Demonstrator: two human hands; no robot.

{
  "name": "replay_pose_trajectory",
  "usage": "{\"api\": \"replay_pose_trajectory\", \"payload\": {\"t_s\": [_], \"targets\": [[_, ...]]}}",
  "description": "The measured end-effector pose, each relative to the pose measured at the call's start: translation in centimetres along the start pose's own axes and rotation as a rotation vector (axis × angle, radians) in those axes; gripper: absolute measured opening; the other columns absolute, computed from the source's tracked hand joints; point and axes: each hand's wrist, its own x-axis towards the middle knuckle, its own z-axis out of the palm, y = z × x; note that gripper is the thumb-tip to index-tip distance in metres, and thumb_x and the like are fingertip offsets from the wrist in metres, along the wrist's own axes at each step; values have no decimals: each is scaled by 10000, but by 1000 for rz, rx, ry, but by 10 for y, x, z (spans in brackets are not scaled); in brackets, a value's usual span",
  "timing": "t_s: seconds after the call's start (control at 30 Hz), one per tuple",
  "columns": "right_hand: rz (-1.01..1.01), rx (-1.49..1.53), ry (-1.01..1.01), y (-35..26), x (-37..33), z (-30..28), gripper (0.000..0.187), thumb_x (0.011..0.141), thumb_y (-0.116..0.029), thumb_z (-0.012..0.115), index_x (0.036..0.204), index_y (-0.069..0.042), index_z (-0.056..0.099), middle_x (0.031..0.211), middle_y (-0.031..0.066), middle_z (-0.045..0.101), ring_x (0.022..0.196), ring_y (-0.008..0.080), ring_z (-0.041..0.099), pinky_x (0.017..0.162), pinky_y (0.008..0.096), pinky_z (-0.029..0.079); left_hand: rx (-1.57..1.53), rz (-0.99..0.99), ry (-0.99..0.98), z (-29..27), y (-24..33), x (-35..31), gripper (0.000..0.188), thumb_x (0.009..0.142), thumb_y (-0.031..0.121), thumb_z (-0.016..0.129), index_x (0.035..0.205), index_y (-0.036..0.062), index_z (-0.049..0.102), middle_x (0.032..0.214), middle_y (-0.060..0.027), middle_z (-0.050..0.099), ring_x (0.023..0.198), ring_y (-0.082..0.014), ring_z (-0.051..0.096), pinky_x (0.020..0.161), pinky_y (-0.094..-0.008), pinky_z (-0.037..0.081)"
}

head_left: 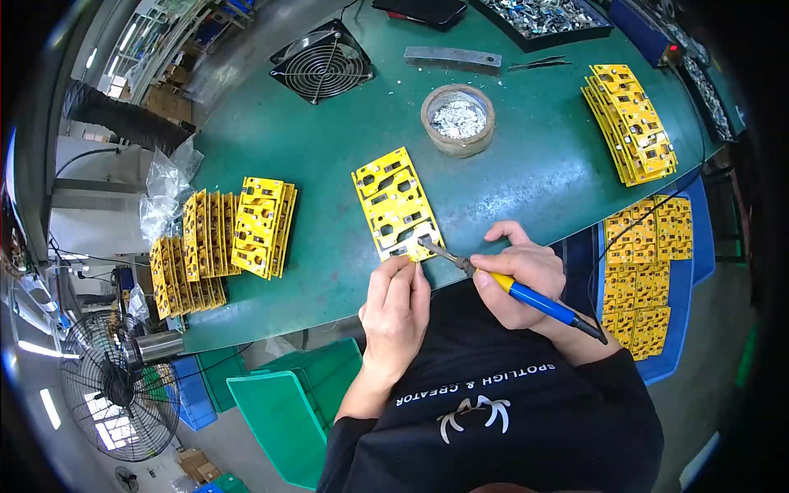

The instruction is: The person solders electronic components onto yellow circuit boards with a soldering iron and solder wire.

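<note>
In front of me a yellow circuit board panel (pixel 393 193) with dark cut-outs lies on the green bench. My right hand (pixel 526 275) is closed around the blue and yellow handle of a soldering iron (pixel 538 301). The iron's tip touches or hovers just over the panel's near end; I cannot tell which. My left hand (pixel 394 311) is closed in a pinch at the panel's near edge. Whatever is between its fingertips is too small to make out. Beyond the panel stands a round, tape-wrapped container (pixel 459 146) with silvery bits inside.
Stacks of yellow panels stand at left (pixel 261 226) and far right (pixel 629 123). A blue bin (pixel 680 320) beside the bench holds more panels. A small black fan (pixel 322 66), a metal bar (pixel 452 59), tweezers (pixel 540 63) and a black tray of small parts (pixel 526 41) lie at the back.
</note>
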Motion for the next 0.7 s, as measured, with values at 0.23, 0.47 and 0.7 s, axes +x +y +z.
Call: {"api": "replay_pose_trajectory", "payload": {"t_s": [0.23,0.47,0.7], "targets": [[6,-5,9,0,0,-1,122,789,9,782,909,28,774,656,84,703,526,199,656,830,462,598,8,27,-28,0,-1,-1,178,877,-2,800,1031,1,712,1073,-130,710,824,-307,746,664,-382,620],[16,7,19,0,1,0,119,790,11,777,908,29,774,657,88,704,529,200,660,828,460,598,-15,-4,-52,-2,2,0,176,870,-5,804,1022,-2,714,1064,-129,711,824,-304,747,671,-384,623],[9,-3,12,1,1,0,104,799,11,775,900,31,767,688,103,725,544,212,675,828,460,600,0,53,-22,0,0,1,178,870,-4,805,1024,-2,716,1061,-127,710,812,-302,745,664,-382,621]]}}
